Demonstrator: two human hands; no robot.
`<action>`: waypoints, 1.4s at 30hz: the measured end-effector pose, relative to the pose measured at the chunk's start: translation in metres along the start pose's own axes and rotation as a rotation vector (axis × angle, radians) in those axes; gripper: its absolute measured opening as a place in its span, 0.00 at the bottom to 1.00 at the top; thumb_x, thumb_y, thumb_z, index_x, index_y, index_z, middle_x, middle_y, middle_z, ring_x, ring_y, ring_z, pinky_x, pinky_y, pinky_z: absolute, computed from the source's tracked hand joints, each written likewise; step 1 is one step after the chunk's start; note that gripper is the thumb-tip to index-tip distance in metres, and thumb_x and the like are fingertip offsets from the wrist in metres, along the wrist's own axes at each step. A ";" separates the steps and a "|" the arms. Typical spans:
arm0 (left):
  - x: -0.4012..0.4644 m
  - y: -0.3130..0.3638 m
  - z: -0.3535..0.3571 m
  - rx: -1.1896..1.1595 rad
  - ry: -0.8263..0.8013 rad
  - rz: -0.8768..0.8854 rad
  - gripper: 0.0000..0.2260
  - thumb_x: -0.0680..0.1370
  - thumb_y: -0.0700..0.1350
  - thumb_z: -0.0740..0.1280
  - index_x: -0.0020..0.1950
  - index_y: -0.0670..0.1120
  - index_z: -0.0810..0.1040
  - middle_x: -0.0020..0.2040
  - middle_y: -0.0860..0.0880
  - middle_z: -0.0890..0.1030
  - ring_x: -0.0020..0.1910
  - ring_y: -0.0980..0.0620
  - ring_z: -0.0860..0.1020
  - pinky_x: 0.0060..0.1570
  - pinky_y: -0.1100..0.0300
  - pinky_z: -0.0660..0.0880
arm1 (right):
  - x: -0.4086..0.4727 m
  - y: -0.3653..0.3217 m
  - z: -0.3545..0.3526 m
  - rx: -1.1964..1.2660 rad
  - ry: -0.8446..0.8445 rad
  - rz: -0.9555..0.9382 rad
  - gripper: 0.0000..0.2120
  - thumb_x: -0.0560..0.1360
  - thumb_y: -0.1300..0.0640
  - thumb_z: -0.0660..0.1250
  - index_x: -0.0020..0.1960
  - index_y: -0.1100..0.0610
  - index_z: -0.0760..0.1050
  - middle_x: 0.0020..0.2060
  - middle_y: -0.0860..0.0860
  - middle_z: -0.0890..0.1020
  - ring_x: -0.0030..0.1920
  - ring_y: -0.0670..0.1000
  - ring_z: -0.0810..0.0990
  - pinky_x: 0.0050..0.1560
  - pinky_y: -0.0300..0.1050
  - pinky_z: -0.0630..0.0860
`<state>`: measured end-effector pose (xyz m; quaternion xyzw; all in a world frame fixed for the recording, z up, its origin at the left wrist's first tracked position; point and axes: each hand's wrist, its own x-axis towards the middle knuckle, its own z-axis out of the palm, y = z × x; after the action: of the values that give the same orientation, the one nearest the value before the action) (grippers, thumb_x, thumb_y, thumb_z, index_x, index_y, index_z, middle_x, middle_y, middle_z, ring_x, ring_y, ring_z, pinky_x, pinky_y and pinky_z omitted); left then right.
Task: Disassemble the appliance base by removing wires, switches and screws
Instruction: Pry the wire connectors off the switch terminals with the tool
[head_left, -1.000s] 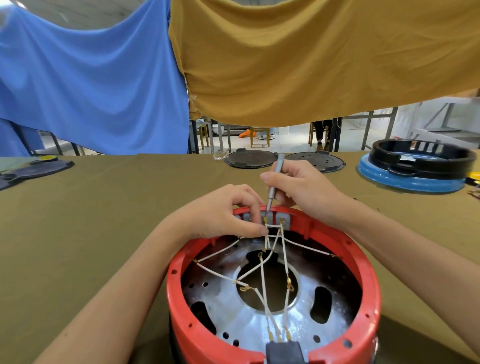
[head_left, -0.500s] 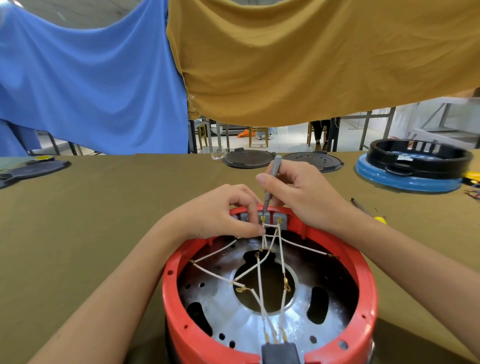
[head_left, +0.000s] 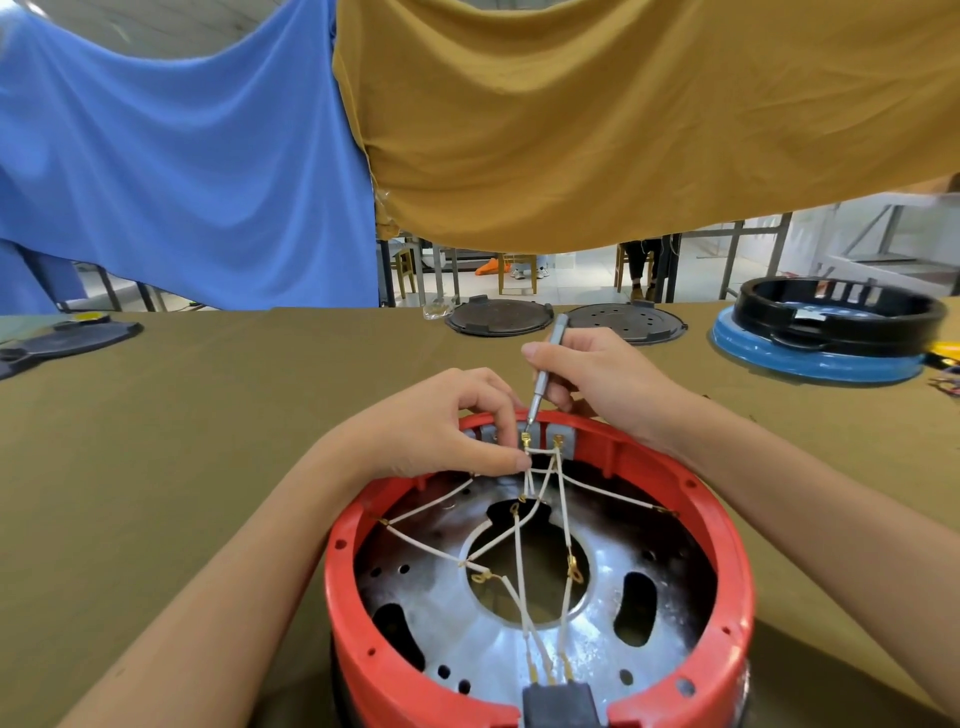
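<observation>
The red appliance base (head_left: 540, 587) sits on the table directly before you. Your right hand (head_left: 597, 379) grips a slim screwdriver (head_left: 543, 376), its tip at a brass terminal (head_left: 525, 440) on the far rim. Your left hand (head_left: 441, 426) pinches the white wires (head_left: 519, 545) there. Judged early: most wires remain connected, the near black plug block (head_left: 558, 704) unremoved.

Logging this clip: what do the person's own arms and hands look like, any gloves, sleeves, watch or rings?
Both hands are bare: no gloves on the left hand or the right hand. Both forearms are uncovered right to the frame edge, so no sleeve or cuff shows. No watch, bracelet or ring is visible on either wrist or on the fingers that can be seen. Fingernails look short and unpainted.
</observation>
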<state>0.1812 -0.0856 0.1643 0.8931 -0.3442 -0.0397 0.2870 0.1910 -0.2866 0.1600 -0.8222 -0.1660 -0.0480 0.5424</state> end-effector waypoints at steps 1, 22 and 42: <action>0.000 0.000 0.000 -0.003 0.000 -0.001 0.07 0.73 0.54 0.76 0.37 0.56 0.82 0.59 0.62 0.75 0.58 0.68 0.74 0.61 0.61 0.67 | -0.002 0.000 0.000 0.001 0.013 -0.034 0.14 0.82 0.49 0.64 0.41 0.55 0.77 0.25 0.47 0.76 0.25 0.43 0.71 0.29 0.31 0.70; -0.001 0.005 0.000 0.003 0.003 -0.006 0.08 0.74 0.51 0.75 0.36 0.55 0.80 0.58 0.59 0.75 0.56 0.64 0.76 0.60 0.61 0.67 | 0.002 -0.001 0.001 -0.016 -0.053 -0.006 0.16 0.83 0.48 0.61 0.38 0.54 0.74 0.25 0.46 0.73 0.28 0.45 0.69 0.30 0.31 0.68; -0.001 0.007 0.001 -0.025 0.013 0.011 0.08 0.74 0.48 0.75 0.37 0.52 0.81 0.56 0.56 0.76 0.54 0.62 0.76 0.58 0.62 0.67 | 0.003 -0.004 0.003 -0.025 -0.116 0.055 0.16 0.83 0.49 0.61 0.39 0.55 0.74 0.25 0.45 0.70 0.28 0.46 0.68 0.38 0.40 0.69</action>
<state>0.1758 -0.0895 0.1676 0.8878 -0.3465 -0.0367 0.3007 0.1917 -0.2815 0.1632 -0.8345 -0.1740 0.0128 0.5227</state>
